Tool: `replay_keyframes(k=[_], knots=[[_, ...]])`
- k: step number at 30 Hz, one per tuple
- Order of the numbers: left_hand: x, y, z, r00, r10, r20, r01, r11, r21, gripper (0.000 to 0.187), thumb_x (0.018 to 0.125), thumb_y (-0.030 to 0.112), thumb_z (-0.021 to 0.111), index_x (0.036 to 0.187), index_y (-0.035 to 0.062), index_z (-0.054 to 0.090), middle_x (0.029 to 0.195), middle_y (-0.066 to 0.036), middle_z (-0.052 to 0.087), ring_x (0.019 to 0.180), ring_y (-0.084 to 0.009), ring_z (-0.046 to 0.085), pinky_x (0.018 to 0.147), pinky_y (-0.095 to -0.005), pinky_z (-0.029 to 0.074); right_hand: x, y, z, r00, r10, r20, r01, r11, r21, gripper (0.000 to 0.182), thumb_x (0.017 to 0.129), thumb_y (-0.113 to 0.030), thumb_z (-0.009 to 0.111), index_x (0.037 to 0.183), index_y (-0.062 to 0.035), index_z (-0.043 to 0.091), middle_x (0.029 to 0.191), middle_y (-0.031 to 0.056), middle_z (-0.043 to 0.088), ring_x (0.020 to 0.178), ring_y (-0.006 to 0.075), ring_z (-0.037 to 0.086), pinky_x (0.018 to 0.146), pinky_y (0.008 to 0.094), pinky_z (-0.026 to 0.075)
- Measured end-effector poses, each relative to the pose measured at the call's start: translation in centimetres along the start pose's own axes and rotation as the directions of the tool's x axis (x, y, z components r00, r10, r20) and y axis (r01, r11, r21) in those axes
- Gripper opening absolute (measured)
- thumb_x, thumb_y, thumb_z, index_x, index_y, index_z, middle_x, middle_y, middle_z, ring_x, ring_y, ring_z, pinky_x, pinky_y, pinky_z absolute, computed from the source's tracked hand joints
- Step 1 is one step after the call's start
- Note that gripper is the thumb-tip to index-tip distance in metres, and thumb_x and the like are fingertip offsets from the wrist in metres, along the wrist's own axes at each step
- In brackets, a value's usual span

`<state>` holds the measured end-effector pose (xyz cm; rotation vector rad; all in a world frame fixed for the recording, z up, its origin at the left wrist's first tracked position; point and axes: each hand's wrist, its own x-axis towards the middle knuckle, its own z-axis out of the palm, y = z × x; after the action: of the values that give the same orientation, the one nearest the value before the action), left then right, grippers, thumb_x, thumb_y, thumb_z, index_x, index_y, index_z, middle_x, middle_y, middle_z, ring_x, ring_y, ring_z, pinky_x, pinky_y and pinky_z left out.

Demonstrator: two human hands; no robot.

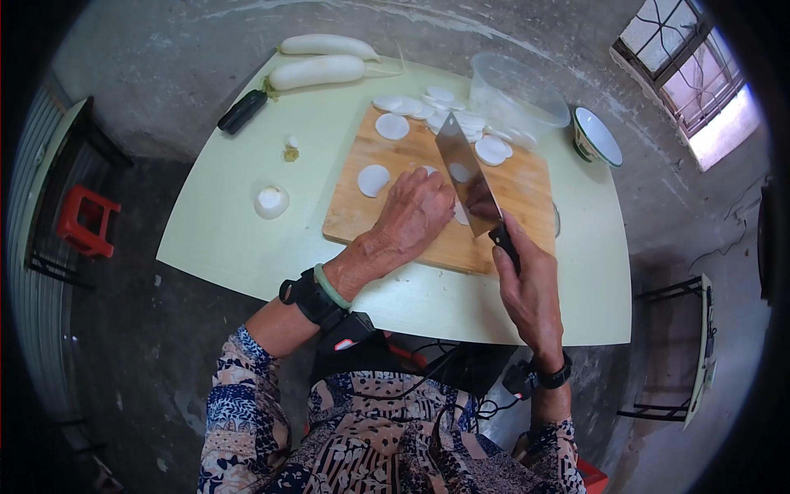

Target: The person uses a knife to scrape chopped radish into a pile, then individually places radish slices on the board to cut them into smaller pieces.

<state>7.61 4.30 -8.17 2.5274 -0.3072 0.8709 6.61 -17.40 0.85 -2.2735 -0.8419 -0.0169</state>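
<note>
My right hand point(531, 284) is closed round the black handle of a cleaver point(467, 173), whose broad blade points up and to the left over the wooden cutting board point(350, 210). Left of the blade, my left hand point(414, 212) rests on the board with its fingers curled down; what lies under them is mostly hidden. A white slice edge shows just above its knuckles, and another between hand and blade. Two round white slices point(374, 180) lie on the board's left part. Many more slices point(492, 149) overlap along its back edge.
Two whole white radishes point(317, 72) lie at the table's point(222, 189) back left, near a black object point(243, 112). Cut radish ends point(269, 200) sit on the left. A clear plastic tub point(518, 95) and a bowl point(597, 137) stand at the back right.
</note>
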Motion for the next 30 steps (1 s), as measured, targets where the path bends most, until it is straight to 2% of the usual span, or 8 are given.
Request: replay_keyframes(k=[5,8,12,16,18,21,28,30], knots=[[0.0,-0.1,0.0,1.000,-0.005,0.003,0.005,1.000,-0.014,0.017,0.081,0.011,0.079,0.086,0.0053,0.065,0.090,-0.011,0.060,0.092,-0.0314,0.060,0.078,-0.0460,0.049,-0.2,-1.5,-0.1,0.998,-0.003,-0.057,0.005,0.999,0.039,0.046,0.099,0.003,0.056,0.145,0.0000,0.053,0.124,0.0261,0.069,0.106,0.0457,0.068,0.093,0.0439,0.053],[0.0,0.0,0.0,1.000,-0.002,-0.002,0.002,1.000,-0.023,0.016,0.081,0.011,0.079,0.086,0.0053,0.065,0.089,-0.011,0.060,0.092,-0.0315,0.060,0.079,-0.0458,0.049,0.4,-0.4,0.7,0.998,-0.063,-0.003,0.063,0.998,0.023,0.044,0.099,0.003,0.055,0.143,-0.0010,0.055,0.125,0.0259,0.069,0.107,0.0454,0.068,0.094,0.0436,0.052],[0.0,-0.1,0.2,1.000,-0.001,-0.004,0.000,1.000,-0.018,0.015,0.082,0.012,0.078,0.086,0.0055,0.065,0.090,-0.011,0.061,0.093,-0.0315,0.061,0.079,-0.0458,0.049,0.3,-0.4,0.7,0.999,-0.041,-0.010,0.042,0.999,0.032,0.043,0.099,0.004,0.054,0.142,-0.0010,0.055,0.124,0.0258,0.069,0.107,0.0454,0.067,0.094,0.0437,0.052],[0.1,-0.3,0.1,1.000,0.003,-0.023,-0.004,1.000,-0.015,0.015,0.082,0.013,0.078,0.086,0.0053,0.065,0.089,-0.011,0.061,0.092,-0.0318,0.061,0.079,-0.0461,0.049,0.3,-1.8,0.1,0.999,0.031,-0.012,-0.030,0.998,0.053,0.042,0.098,0.004,0.054,0.140,-0.0005,0.056,0.120,0.0265,0.070,0.105,0.0453,0.068,0.093,0.0439,0.053],[0.3,-0.3,-0.3,0.999,-0.037,0.039,0.037,0.999,-0.011,0.014,0.082,0.012,0.078,0.084,0.0054,0.065,0.088,-0.011,0.062,0.090,-0.0327,0.061,0.079,-0.0467,0.049,0.1,-2.0,0.1,0.999,0.039,-0.020,-0.038,0.997,0.064,0.043,0.098,0.004,0.054,0.141,-0.0003,0.056,0.117,0.0267,0.070,0.103,0.0454,0.068,0.092,0.0437,0.053],[0.5,-0.1,-0.8,0.996,-0.089,0.025,0.088,0.996,0.003,0.013,0.081,0.011,0.078,0.083,0.0055,0.066,0.087,-0.011,0.062,0.089,-0.0336,0.062,0.078,-0.0475,0.049,-0.1,-1.5,0.5,0.995,0.075,-0.065,-0.072,0.997,0.037,0.044,0.098,0.003,0.056,0.142,0.0007,0.056,0.111,0.0274,0.070,0.096,0.0444,0.068,0.088,0.0433,0.053],[0.4,-0.4,-0.7,0.997,-0.070,0.032,0.070,0.998,0.002,0.011,0.081,0.009,0.077,0.083,0.0057,0.067,0.087,-0.012,0.063,0.088,-0.0343,0.062,0.078,-0.0480,0.049,0.1,-0.4,1.0,0.999,-0.005,-0.036,0.005,1.000,-0.006,0.045,0.099,0.001,0.057,0.143,0.0034,0.054,0.106,0.0293,0.069,0.089,0.0425,0.069,0.083,0.0437,0.054],[0.7,-0.3,-1.0,0.991,-0.132,-0.018,0.133,0.990,0.038,0.010,0.082,0.009,0.077,0.085,0.0058,0.068,0.085,-0.012,0.063,0.088,-0.0350,0.062,0.078,-0.0489,0.049,0.0,-0.4,1.0,0.998,-0.024,-0.051,0.024,1.000,-0.003,0.044,0.099,0.001,0.057,0.143,0.0039,0.054,0.105,0.0293,0.070,0.089,0.0425,0.069,0.082,0.0435,0.054]])
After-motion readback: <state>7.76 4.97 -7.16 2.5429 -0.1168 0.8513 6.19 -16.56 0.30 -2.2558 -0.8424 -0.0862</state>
